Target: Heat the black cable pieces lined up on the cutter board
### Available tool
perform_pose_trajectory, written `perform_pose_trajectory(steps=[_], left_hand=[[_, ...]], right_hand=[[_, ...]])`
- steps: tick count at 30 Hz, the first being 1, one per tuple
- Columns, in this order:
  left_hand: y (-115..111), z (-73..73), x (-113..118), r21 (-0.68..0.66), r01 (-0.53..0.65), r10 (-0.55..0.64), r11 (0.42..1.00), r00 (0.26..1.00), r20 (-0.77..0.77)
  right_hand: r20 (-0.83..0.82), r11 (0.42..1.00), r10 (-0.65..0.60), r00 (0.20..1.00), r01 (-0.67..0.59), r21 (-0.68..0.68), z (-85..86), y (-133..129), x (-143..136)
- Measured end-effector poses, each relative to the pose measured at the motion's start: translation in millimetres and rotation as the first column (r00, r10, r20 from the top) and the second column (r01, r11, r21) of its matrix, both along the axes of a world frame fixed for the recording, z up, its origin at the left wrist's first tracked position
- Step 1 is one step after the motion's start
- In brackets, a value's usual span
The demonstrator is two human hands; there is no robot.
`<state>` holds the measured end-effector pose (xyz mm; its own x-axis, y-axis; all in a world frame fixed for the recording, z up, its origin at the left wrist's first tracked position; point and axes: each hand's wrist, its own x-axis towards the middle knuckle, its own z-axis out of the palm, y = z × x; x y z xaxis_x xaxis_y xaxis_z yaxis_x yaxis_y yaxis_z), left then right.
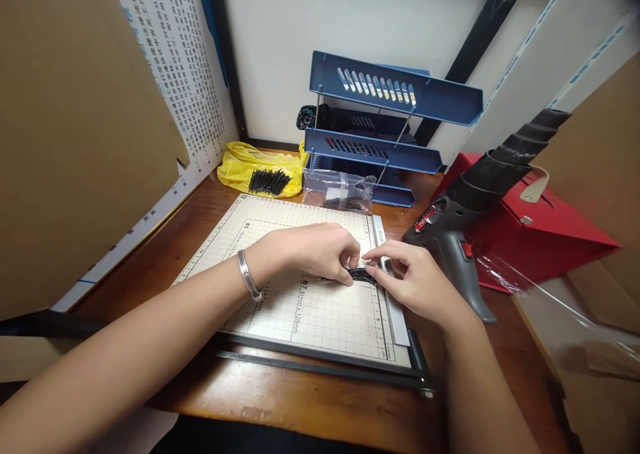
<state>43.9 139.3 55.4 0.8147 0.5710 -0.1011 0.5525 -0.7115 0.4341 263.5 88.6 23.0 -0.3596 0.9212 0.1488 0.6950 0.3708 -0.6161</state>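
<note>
A cream paper cutter board (280, 301) with printed grid lines lies on the brown wooden table. Near its right side, a small bundle of thin black strips (361, 275) lies between my two hands. My left hand (327, 251), with a silver bracelet at the wrist, has its thumb and fingers closed on the left part of the bundle. The thumb and fingertips of my right hand (407, 274) are pressed to the bundle's right end, beside the metal rail (397, 317). The fingers partly hide the strips.
Behind the board are a yellow bag (235, 167) with black strips (270, 181) on it, a clear plastic bag (337, 191) and a blue tiered rack (445, 101). A grey heat gun (450, 241) and red box (555, 234) stand right. The cutter's black arm (320, 367) lies in front.
</note>
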Motion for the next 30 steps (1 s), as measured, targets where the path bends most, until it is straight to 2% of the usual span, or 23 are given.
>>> perform_pose_trajectory(steps=[4,7,10,13,19,22,25,30], left_hand=[[2,-1.8,0,-0.013,0.009,-0.009,1.0,1.0,-0.003],[-6,1.4,0,0.024,-0.023,0.023,0.999,0.999,-0.037],[-26,7.4,1,0.178,-0.091,0.109,0.98,0.99,-0.092],[-47,9.3,4,0.332,-0.106,0.166,0.937,0.974,-0.156],[-61,-6.3,8,0.505,-0.043,0.125,0.862,0.984,-0.13],[-62,-10.0,3,0.5,-0.018,0.094,0.866,0.988,-0.127],[-63,-8.7,-3,0.467,-0.041,0.111,0.883,0.986,-0.122],[-65,-6.1,-3,0.425,-0.062,0.127,0.903,0.984,-0.127]], right_hand=[[-0.003,1.0,-0.008,1.0,0.008,0.017,-0.5,0,1],[-0.013,1.0,0.0,1.0,0.0,0.01,0.5,0,0],[-0.004,1.0,0.008,1.0,-0.008,0.007,1.6,-1,0],[0.015,1.0,0.027,1.0,-0.028,0.008,2.2,-2,2],[0.072,1.0,-0.009,0.997,0.011,-0.026,5.6,-5,2],[0.074,0.999,-0.028,0.997,0.031,-0.036,8.3,-7,0],[0.069,0.999,-0.018,0.997,0.021,-0.037,8.8,-7,0],[0.041,0.999,-0.022,0.999,0.021,0.031,5.3,-4,3]])
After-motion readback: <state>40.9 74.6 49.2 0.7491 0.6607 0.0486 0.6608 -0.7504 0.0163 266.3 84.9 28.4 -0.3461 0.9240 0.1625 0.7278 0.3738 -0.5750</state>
